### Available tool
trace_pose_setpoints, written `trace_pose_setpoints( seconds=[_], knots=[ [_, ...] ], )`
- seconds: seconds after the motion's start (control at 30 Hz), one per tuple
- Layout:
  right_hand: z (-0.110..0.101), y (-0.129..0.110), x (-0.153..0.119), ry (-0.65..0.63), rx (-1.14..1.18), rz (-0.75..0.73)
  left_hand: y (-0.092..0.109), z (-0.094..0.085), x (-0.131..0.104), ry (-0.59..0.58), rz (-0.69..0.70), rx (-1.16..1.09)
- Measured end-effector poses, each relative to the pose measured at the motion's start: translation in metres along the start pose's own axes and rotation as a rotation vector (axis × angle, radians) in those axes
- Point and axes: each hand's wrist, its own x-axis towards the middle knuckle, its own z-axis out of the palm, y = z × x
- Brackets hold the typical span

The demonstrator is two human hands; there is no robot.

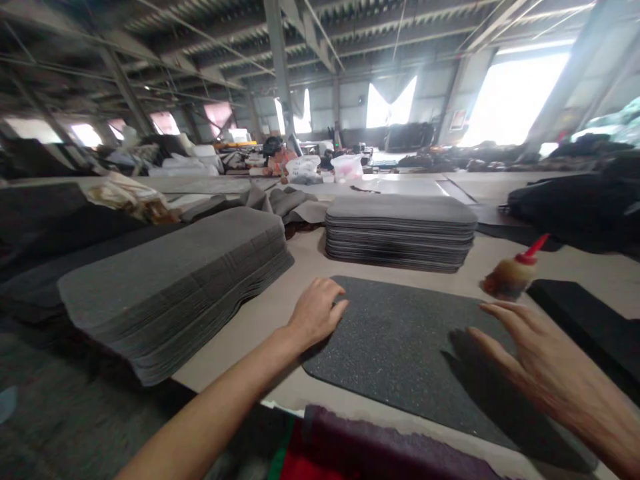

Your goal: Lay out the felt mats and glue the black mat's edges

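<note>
A dark grey speckled mat with rounded corners lies flat in front of me on the table. My left hand is at its left edge, fingers curled and thumb resting over the border. My right hand is above the right part of the mat, its thumb and fingers apart, casting a shadow on the surface; nothing is in it. Just beyond that hand a squeeze bottle of yellowish-brown contents, with a red pointed nozzle, leans at a tilt.
Tall stacks of grey sheets stand left and behind the mat. A black block-like piece lies at right. Crumpled grey material is between the stacks. Purple cloth hangs at the table's near edge, and dark fabric is heaped far right.
</note>
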Motion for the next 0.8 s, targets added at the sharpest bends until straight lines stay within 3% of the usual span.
trace_pose_setpoints(
  seconds=[0.13,0.3,0.63,0.8],
  knots=[
    [0.038,-0.036,0.034,-0.212,-0.003,-0.157,0.026,0.035,0.022,-0.150,0.099,0.044],
    [0.065,-0.034,0.027,-0.446,-0.105,0.032,0.017,0.063,0.022,-0.227,0.034,0.102],
    [0.043,0.026,-0.012,-0.510,-0.250,0.361,0.012,0.064,0.022,-0.245,0.025,0.173],
    [0.015,0.041,-0.031,-0.497,-0.311,0.387,0.012,0.063,0.025,-0.247,0.027,0.165]
  ],
)
